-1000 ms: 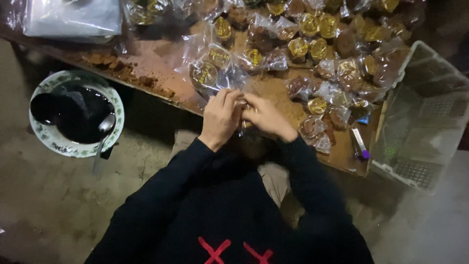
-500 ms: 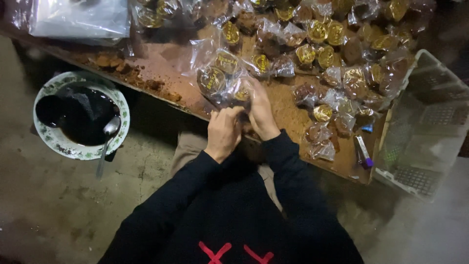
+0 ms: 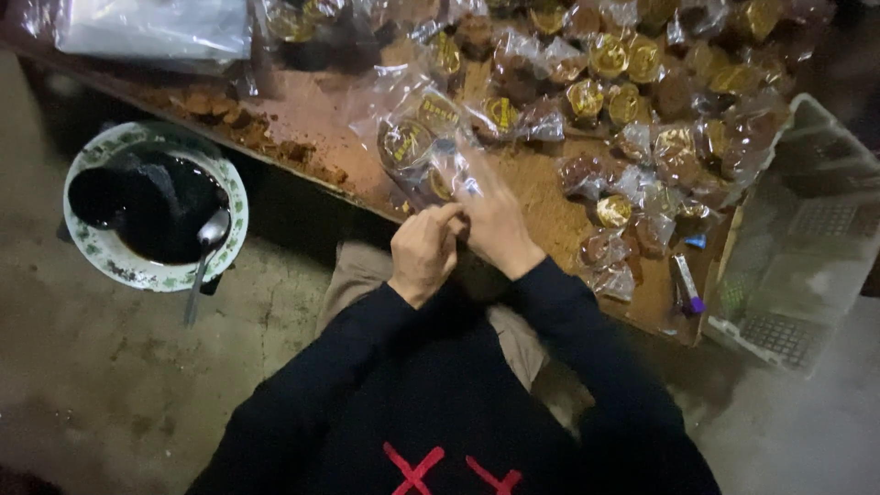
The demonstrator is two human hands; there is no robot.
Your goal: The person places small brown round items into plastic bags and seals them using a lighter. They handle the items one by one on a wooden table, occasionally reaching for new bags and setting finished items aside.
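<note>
My left hand [image 3: 423,252] and my right hand [image 3: 495,220] meet at the near edge of a low wooden board [image 3: 302,119]. Both hold a clear plastic bag [image 3: 426,151] with several round gold-labelled brown cakes inside. The left hand's fingers pinch the bag's near end, and the right hand lies flat along its side. Black sleeves cover both arms. The part of the bag under my hands is hidden.
Many small clear packets of brown cakes [image 3: 632,101] cover the board's far and right parts. A patterned bowl [image 3: 92,247] of dark liquid with a spoon [image 3: 206,252] stands on the floor at left. A white plastic crate [image 3: 807,247] sits at right. A small purple-capped item [image 3: 686,284] lies near the board's right edge.
My hands have shifted slightly forward over the board, still closed on the bag. The camera view has tilted a little.
</note>
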